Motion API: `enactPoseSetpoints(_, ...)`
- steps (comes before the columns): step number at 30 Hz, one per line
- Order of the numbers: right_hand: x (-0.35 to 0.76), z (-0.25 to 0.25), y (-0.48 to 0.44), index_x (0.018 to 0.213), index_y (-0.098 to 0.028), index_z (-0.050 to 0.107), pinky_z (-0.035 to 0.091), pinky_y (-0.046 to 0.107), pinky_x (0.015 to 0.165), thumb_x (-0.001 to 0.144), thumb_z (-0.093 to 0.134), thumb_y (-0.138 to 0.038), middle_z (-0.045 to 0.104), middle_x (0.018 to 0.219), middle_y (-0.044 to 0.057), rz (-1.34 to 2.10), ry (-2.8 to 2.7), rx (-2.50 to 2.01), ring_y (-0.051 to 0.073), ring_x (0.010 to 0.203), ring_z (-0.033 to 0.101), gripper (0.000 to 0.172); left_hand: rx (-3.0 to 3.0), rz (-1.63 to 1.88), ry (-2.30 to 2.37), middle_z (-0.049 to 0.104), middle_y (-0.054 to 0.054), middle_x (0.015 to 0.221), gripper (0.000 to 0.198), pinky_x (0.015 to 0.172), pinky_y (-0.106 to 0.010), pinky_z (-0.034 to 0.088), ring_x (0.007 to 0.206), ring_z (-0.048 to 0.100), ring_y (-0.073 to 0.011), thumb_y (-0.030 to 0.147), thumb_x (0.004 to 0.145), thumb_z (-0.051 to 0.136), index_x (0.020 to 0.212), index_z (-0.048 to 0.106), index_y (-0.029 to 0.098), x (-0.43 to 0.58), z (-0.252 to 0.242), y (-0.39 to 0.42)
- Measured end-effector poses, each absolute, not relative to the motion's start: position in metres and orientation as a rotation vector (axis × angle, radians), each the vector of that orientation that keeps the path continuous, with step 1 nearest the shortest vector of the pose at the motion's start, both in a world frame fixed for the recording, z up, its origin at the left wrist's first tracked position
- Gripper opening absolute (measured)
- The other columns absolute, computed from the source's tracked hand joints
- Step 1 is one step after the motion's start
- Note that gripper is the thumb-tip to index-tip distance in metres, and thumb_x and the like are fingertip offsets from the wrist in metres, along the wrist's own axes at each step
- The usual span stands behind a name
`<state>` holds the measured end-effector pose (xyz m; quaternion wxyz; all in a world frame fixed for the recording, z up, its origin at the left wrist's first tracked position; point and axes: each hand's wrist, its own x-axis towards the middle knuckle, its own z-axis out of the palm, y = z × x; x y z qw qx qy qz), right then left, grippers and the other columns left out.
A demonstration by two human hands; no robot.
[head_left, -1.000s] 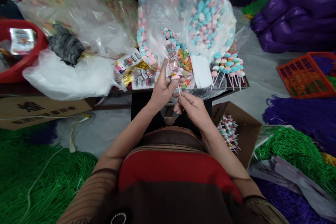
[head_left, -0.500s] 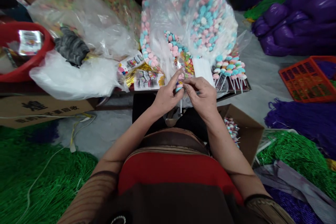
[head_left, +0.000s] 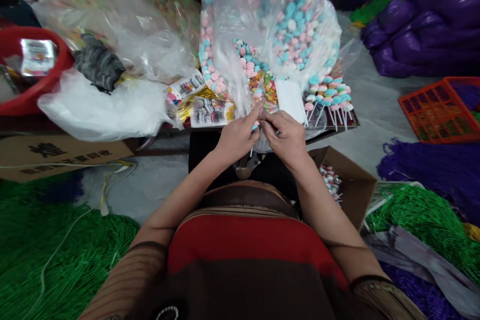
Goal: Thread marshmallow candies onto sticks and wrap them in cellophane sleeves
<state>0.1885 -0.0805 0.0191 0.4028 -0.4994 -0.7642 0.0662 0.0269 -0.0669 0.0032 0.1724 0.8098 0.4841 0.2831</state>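
Note:
My left hand (head_left: 237, 136) and my right hand (head_left: 287, 135) meet at the table's front edge, both closed on one candy lollipop (head_left: 255, 125). Its white stick points down below my left fingers, and most of the candy is hidden by the fingers. Clear wrapping shows above the fingertips. Just beyond lie loose pink, blue and orange gummy candies (head_left: 268, 87) in an opened plastic bag. A stack of white slips (head_left: 290, 100) is beside my right hand. Further right, several candy lollipops (head_left: 328, 95) lie with sticks toward me. Printed packets (head_left: 210, 112) are left of my left hand.
Big clear bags of candy (head_left: 296, 25) stand at the back. A red basin (head_left: 60, 67), a grey glove (head_left: 98, 62) and a white plastic bag (head_left: 105, 110) are at left. An open carton (head_left: 356, 195) with wrapped lollipops sits below right. An orange crate (head_left: 431, 110) stands on the floor.
The lollipop has tilted and turned in my fingers, its stick now slanting and lower left, with less candy showing. Both hands stay together in nearly the same place.

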Motion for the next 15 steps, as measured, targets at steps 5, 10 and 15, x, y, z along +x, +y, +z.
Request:
enactPoseSetpoints(5, 0.192, 0.014, -0.075, 0.091, -0.023, 0.073, 0.052, 0.031, 0.067, 0.098, 0.053, -0.024, 0.074, 0.081, 0.006, -0.020, -2.033, -1.293, 0.021, 0.077, 0.069, 0.021, 2.437, 0.633, 1.426, 0.080, -0.008, 0.101, 0.065, 0.072, -0.029, 0.048, 0.083, 0.071, -0.0211, 0.031, 0.100, 0.043, 0.163, 0.032, 0.018, 0.027, 0.007, -0.068)
enactPoseSetpoints(10, 0.193, 0.011, -0.072, 0.086, -0.023, 0.068, 0.051, 0.031, 0.068, 0.092, 0.054, -0.020, 0.071, 0.078, 0.005, 0.000, -2.017, -1.324, 0.020, 0.075, 0.066, 0.016, 2.324, 0.612, 1.444, 0.079, -0.010, 0.111, 0.068, 0.073, -0.030, 0.048, 0.084, 0.071, -0.0219, 0.032, 0.099, 0.047, 0.164, 0.029, 0.020, 0.027, 0.013, -0.070)
enactPoseSetpoints(15, 0.192, 0.011, -0.073, 0.091, -0.022, 0.069, 0.053, 0.031, 0.071, 0.094, 0.055, -0.025, 0.073, 0.082, 0.005, 0.184, -1.950, -1.291, 0.019, 0.074, 0.067, 0.015, 2.284, 0.532, 1.492, 0.078, -0.012, 0.112, 0.072, 0.078, -0.031, 0.050, 0.087, 0.072, -0.0227, 0.027, 0.098, 0.047, 0.165, 0.025, 0.018, 0.028, 0.017, -0.070)
